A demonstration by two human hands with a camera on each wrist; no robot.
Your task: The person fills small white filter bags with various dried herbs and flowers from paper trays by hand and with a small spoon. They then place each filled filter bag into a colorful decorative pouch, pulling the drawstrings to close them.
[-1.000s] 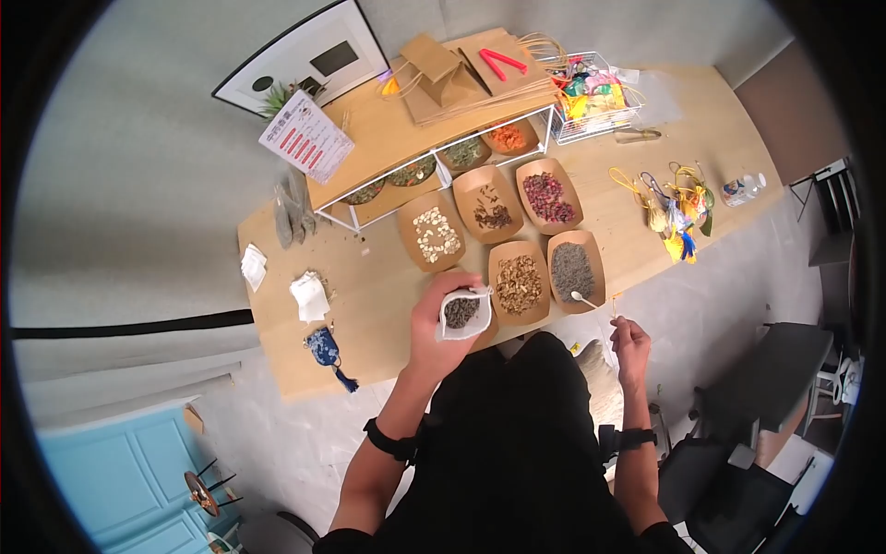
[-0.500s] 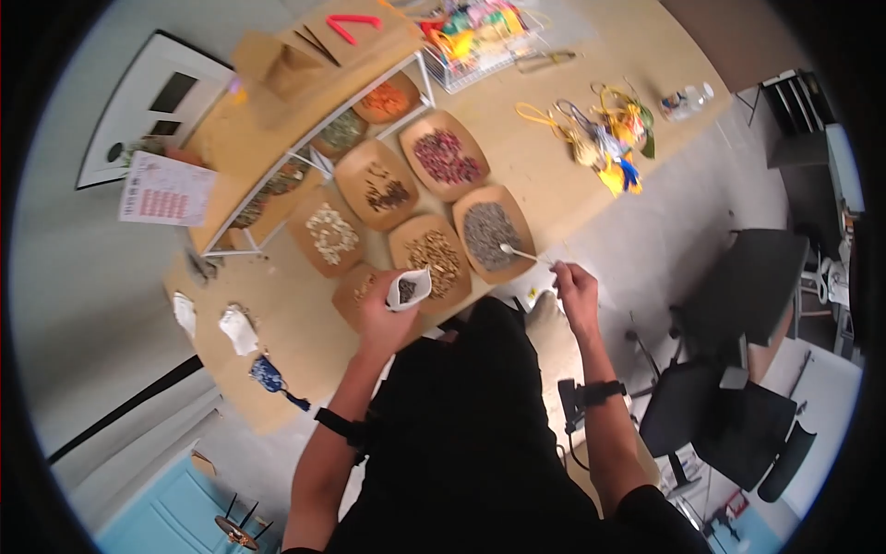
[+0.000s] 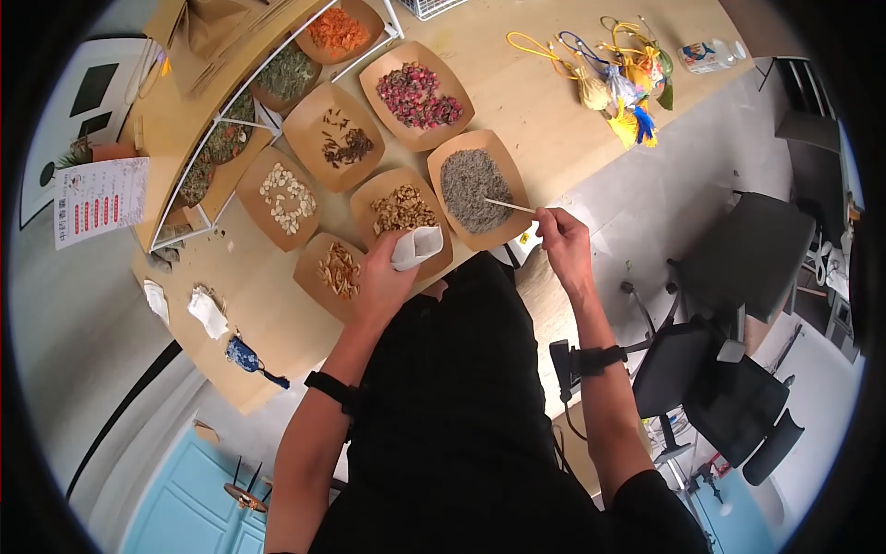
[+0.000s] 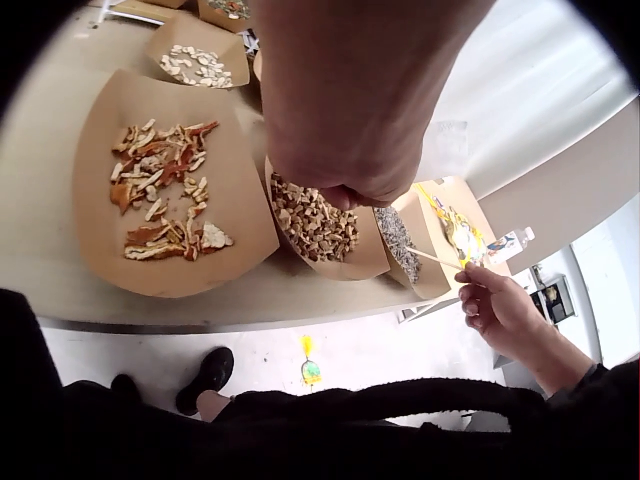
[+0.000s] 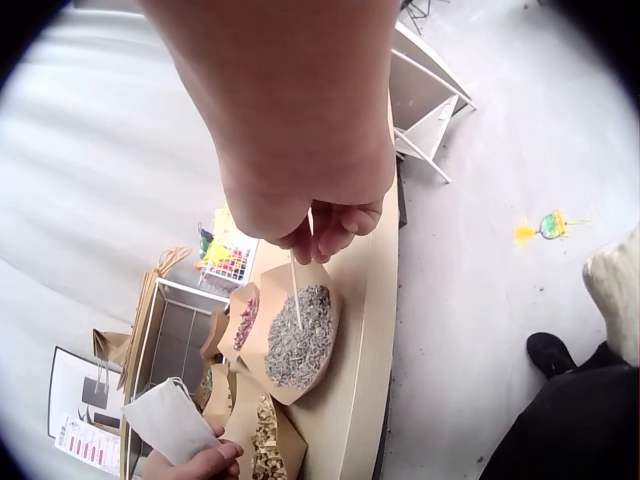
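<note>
In the head view my left hand (image 3: pixel 383 284) grips a small white pouch (image 3: pixel 417 247), held mouth up over the near edge of a paper tray (image 3: pixel 434 261) of chopped brown pieces (image 3: pixel 401 208). The pouch is plain and pale in the right wrist view too, its drawstring (image 5: pixel 178 381) showing at the top. My right hand (image 3: pixel 565 247) pinches the thin handle of a small spoon (image 3: pixel 510 205) between thumb and fingers. The spoon's bowl is hidden among dried grey buds (image 3: pixel 472 185) in the rightmost paper tray (image 3: pixel 517 175).
Nearby paper trays hold peel strips (image 3: pixel 339 270), white slices (image 3: pixel 287 199), dark cloves (image 3: pixel 346 145) and red rosebuds (image 3: pixel 420 95). A white-framed shelf (image 3: pixel 189 180) stands behind. Tasselled sachets (image 3: pixel 628 88) and a bottle (image 3: pixel 712 55) lie at right; a blue sachet (image 3: pixel 242 355) lies at left.
The head view has swung rightward and closer over the trays. My right hand has moved in toward the grey-bud tray, and the spoon's white bowl has sunk into the buds. The pouch stays gripped.
</note>
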